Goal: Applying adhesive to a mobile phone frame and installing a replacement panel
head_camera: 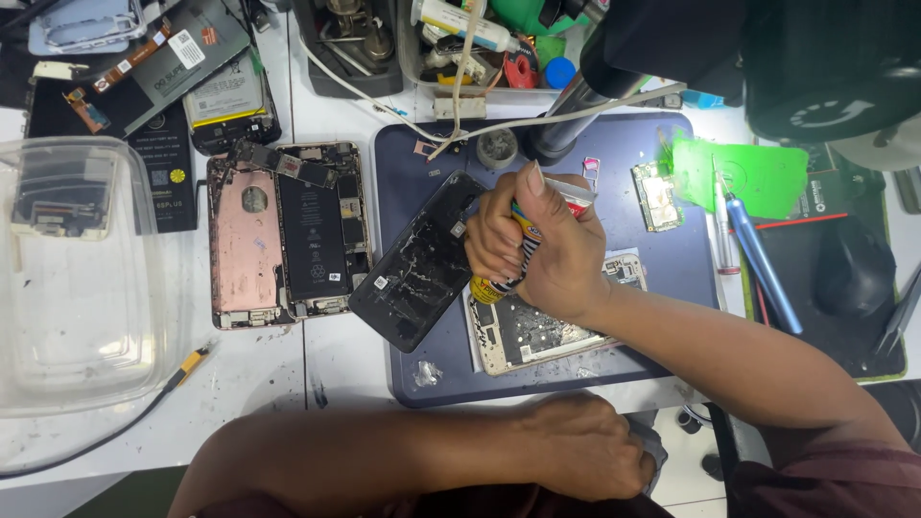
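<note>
Nearest, at six o'clock: left hand (585, 446), forearm lying crosswise, fingers curled shut over grey cloth (654, 451). Above it, right hand (537, 251), fingers clenched around yellow striped glue tube (518, 251), over opened white phone frame (537, 334) on dark blue mat (662, 259). At nine o'clock, cracked black phone screen (419, 261), then rose-gold opened phone (288, 235) on white counter (259, 384).

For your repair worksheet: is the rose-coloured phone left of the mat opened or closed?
Opened: the rose-coloured phone lies in two halves side by side, its battery and circuit board exposed.
</note>
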